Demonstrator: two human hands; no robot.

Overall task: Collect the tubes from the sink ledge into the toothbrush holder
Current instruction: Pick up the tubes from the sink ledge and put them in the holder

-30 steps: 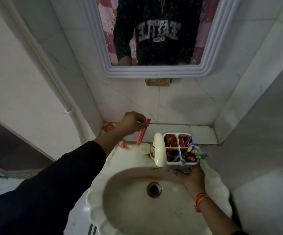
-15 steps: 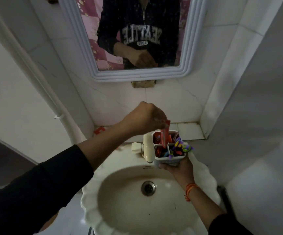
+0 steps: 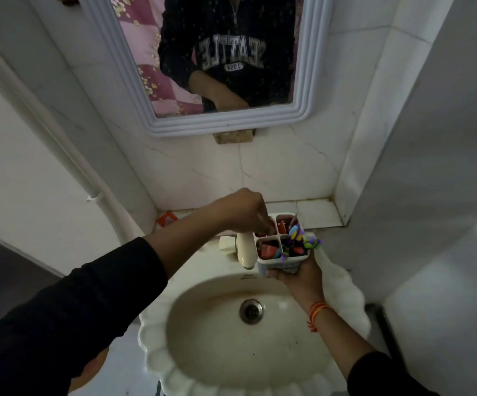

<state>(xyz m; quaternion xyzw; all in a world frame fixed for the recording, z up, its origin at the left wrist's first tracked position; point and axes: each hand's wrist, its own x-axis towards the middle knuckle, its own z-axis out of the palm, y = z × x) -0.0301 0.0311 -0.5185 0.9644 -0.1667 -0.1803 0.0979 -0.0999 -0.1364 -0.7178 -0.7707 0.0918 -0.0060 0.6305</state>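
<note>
L hand [image 3: 245,212] over toothbrush holder [image 3: 281,260] (R hand [image 3: 300,274] grips it).

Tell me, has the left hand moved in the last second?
Yes. The left hand was near the ledge, left of the tap. Now it is above and just right of the tap, its fingers at the holder's back-left compartment.

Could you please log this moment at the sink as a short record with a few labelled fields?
left hand: over the holder's far-left compartment, fingers down at its rim; whether it grips a tube is hidden
right hand: grips the toothbrush holder from below, above the sink
holder contents: red tubes, colourful brushes
ledge: one red item at its left end
tap: left of the holder
</note>
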